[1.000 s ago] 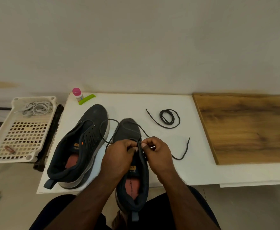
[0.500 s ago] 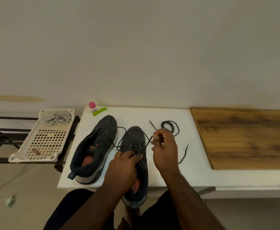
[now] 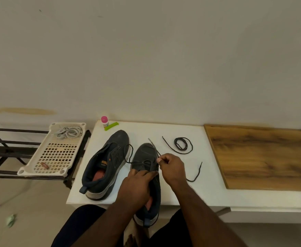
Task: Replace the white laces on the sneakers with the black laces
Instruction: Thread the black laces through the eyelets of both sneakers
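- Far left: white perforated tray (image 3: 39, 163) on a dark metal rack (image 3: 1, 150); holds a bundle of white laces (image 3: 69, 132) at its far end and a small reddish object (image 3: 44, 165) near the front corner; nature of that object unclear
- Back of white table (image 3: 208, 196): pink-capped bottle (image 3: 104, 121) with a green clip-like item (image 3: 111, 126) touching or just beside it
- Left sneaker (image 3: 107, 163) lies unattended on the table; no lace visible in its eyelets
- Right sneaker (image 3: 147, 175) overhangs the near table edge toward the lap; left hand (image 3: 137, 186) rests on its tongue area, fingers curled, pressing down to steady it
- Right hand (image 3: 171, 168): thumb and forefinger pinched on a black lace (image 3: 129, 154), tip end pointing up and away; the lace's other end loops off toward the left sneaker
- Judgement: lace light, limp, will not push; hold close behind the stiff tip to feed an eyelet. Shoe upper soft, needs bracing
- Spare black lace (image 3: 182, 146), partly coiled, lies further right, tail trailing toward the wooden board (image 3: 263, 157)
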